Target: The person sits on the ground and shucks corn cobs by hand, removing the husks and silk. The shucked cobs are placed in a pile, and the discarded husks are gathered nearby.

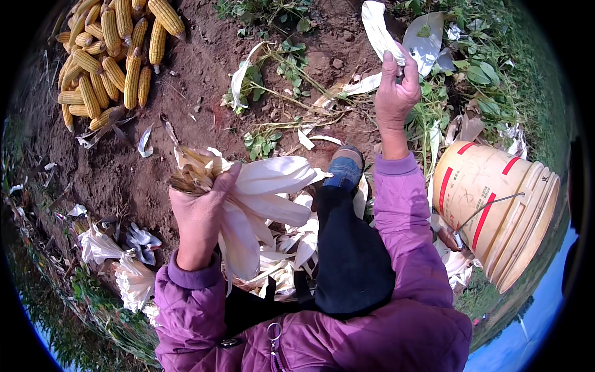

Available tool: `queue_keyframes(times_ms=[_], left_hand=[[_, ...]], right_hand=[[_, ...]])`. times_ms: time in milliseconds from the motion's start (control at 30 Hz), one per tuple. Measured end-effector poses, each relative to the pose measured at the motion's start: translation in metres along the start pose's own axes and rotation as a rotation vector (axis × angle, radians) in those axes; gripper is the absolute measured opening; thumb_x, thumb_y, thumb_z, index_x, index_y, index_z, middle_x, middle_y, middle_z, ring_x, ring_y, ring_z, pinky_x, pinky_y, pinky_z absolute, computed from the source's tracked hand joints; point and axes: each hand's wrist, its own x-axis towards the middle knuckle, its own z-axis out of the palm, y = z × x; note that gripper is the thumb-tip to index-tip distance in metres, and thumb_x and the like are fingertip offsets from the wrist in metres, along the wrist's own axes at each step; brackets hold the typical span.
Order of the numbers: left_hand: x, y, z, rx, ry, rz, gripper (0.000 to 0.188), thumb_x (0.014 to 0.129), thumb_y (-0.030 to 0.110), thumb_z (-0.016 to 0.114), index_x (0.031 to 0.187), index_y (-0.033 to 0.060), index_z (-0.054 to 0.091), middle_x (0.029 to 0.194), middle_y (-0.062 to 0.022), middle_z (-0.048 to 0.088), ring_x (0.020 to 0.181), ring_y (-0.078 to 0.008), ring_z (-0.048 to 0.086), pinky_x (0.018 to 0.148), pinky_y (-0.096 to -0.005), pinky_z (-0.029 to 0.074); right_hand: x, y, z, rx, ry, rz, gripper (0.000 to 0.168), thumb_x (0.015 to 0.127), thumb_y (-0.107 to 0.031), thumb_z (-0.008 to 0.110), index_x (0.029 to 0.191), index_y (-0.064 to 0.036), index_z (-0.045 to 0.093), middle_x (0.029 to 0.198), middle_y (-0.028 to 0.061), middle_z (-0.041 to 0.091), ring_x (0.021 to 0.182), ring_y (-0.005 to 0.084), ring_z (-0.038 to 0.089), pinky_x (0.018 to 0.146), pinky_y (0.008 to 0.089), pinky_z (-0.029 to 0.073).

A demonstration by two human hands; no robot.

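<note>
My left hand (197,216) grips a bunch of pale corn husks (274,181) by its dry, brownish stalk end. The husk leaves fan out to the right and hang down over my lap. Whether a cob is inside the bunch cannot be seen. Out to the upper right, my right hand (399,95) pinches one long white husk leaf (379,30) between thumb and fingers. Loose husks (297,242) lie heaped on the ground beside my leg.
A pile of yellow corn cobs (109,60) lies on bare soil at the upper left. On the right, a cream plastic bucket (483,200) with red stripes rests tilted. Tied husk bunches (132,279) and a crumpled cloth glove (142,242) lie at the lower left. Green plants (293,69) straggle across the soil.
</note>
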Motion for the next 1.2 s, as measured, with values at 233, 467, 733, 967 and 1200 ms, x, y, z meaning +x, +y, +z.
queue_keyframes(times_ms=[233, 467, 733, 967, 1200], left_hand=[[0.004, 0.001, -0.006, -0.136, -0.039, -0.042, 0.029, 0.078, -0.003, 0.061, 0.106, 0.0000, 0.055, 0.087, 0.0001, 0.056, 0.074, -0.0048, 0.052, 0.069, -0.0199, 0.045], [0.009, 0.003, -0.010, -0.373, -0.083, 0.033, 0.061, 0.076, 0.001, 0.066, 0.130, -0.0029, 0.037, 0.094, -0.0036, 0.058, 0.083, -0.0083, 0.056, 0.074, -0.0212, 0.046], [0.008, 0.004, -0.012, -0.354, 0.103, -0.011, 0.013, 0.076, 0.003, 0.067, 0.086, -0.0004, 0.059, 0.073, -0.0029, 0.060, 0.063, -0.0092, 0.056, 0.061, -0.0216, 0.045], [0.002, 0.001, -0.008, 0.017, 0.079, 0.078, 0.012, 0.078, 0.005, 0.067, 0.087, 0.0026, 0.059, 0.076, 0.0010, 0.060, 0.067, -0.0063, 0.054, 0.065, -0.0211, 0.043], [0.000, -0.008, 0.007, -0.193, 0.077, 0.169, 0.026, 0.080, 0.002, 0.064, 0.104, 0.0011, 0.055, 0.093, -0.0030, 0.060, 0.081, -0.0049, 0.053, 0.070, -0.0211, 0.045]], right_hand=[[-0.047, -0.009, -0.004, 1.323, -0.131, 1.096, 0.021, 0.082, -0.008, 0.057, 0.103, -0.005, 0.056, 0.100, 0.0042, 0.060, 0.086, 0.0101, 0.055, 0.069, 0.0232, 0.048], [-0.077, -0.039, 0.002, 1.570, -0.257, 1.410, 0.024, 0.081, -0.008, 0.056, 0.104, -0.005, 0.055, 0.099, 0.0098, 0.061, 0.082, 0.0165, 0.060, 0.071, 0.0289, 0.053], [-0.082, -0.039, 0.007, 1.102, -0.751, 0.918, 0.035, 0.079, -0.013, 0.055, 0.112, -0.004, 0.048, 0.108, 0.0129, 0.055, 0.095, 0.0204, 0.053, 0.085, 0.0345, 0.043], [-0.040, -0.084, 0.002, 0.573, -1.030, 0.040, 0.087, 0.069, -0.052, 0.067, 0.131, -0.001, 0.033, 0.133, 0.0173, 0.037, 0.121, 0.0294, 0.039, 0.104, 0.0388, 0.026], [-0.096, -0.127, 0.027, 0.586, -1.356, 0.070, 0.109, 0.055, -0.051, 0.078, 0.135, -0.003, 0.021, 0.120, 0.0196, 0.045, 0.112, 0.0344, 0.044, 0.095, 0.0414, 0.037]])
